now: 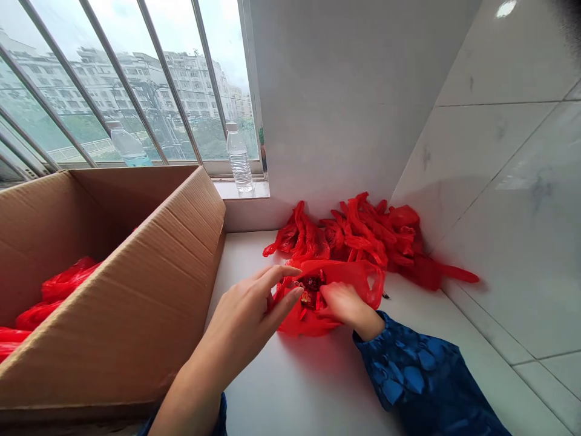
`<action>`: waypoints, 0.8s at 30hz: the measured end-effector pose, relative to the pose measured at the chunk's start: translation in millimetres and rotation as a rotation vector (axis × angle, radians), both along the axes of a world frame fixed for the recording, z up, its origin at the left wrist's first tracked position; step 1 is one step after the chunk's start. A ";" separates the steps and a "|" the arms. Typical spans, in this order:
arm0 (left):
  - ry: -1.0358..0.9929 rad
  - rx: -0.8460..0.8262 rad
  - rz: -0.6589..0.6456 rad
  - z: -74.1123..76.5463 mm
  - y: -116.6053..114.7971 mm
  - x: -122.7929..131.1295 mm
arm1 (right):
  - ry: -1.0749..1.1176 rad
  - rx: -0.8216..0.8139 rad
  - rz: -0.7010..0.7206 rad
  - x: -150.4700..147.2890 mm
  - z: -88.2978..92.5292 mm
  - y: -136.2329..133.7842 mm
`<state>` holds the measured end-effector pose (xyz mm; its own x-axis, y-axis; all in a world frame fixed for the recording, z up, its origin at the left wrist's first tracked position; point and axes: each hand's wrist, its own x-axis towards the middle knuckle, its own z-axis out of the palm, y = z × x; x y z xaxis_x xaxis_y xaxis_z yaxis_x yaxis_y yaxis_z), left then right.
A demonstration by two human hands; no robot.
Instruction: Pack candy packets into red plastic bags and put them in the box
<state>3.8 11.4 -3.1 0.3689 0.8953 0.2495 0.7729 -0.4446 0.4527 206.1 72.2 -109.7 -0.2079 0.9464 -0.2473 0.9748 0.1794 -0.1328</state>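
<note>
Barred window (122, 79) on the left, tiled wall (535, 157) on the right, white surface (267, 387) between. Clear bottle (239, 158) upright on the sill; second bottle (128, 145) leaning behind the cardboard box (136, 315). Box is unlidded, with red bundles (68, 284) low inside; can't see what they contain.

From where I stand, the work looks midway: one red bag (354, 274) lies spread and untied on the surface, wrapped sweets (311, 283) showing in it. More bunched red bags (363, 233) are heaped just behind, against the wall. Those look knotted or twisted up, so perhaps finished; filled or not, can't tell. This one seems to be what's left here, judging by its gaping mouth.

Bag's mouth faces up, long axis roughly left to right across the surface, a loop handle sticking out at the right end.

Left hand (254, 303): at the bag's left side, thumb and forefinger parted, nothing visible between them; contact with the plastic unclear. Right hand (340, 301): in the bag's mouth beside the sweets, fingers curled down, tips hidden. Can't tell if it grips anything.
</note>
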 end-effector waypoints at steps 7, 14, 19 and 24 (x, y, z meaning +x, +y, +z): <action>-0.007 0.003 0.022 0.2 2.2 -2.8 | 0.200 0.035 0.080 18.0 10.4 6.6; 0.001 -0.001 0.053 2.4 1.8 -4.3 | 0.652 0.094 0.090 43.4 32.7 7.8; 0.033 0.006 0.068 2.7 1.5 -6.8 | 0.510 0.397 -0.129 56.4 47.8 -4.1; 0.063 -0.007 0.075 2.1 2.2 -9.9 | 0.068 0.538 -0.362 84.4 59.8 -20.5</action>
<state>-6.1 13.6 -1.1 0.3157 0.9226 0.2217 0.8307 -0.3816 0.4054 290.5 51.7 -49.9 0.1487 0.9474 0.2834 0.9787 -0.1000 -0.1794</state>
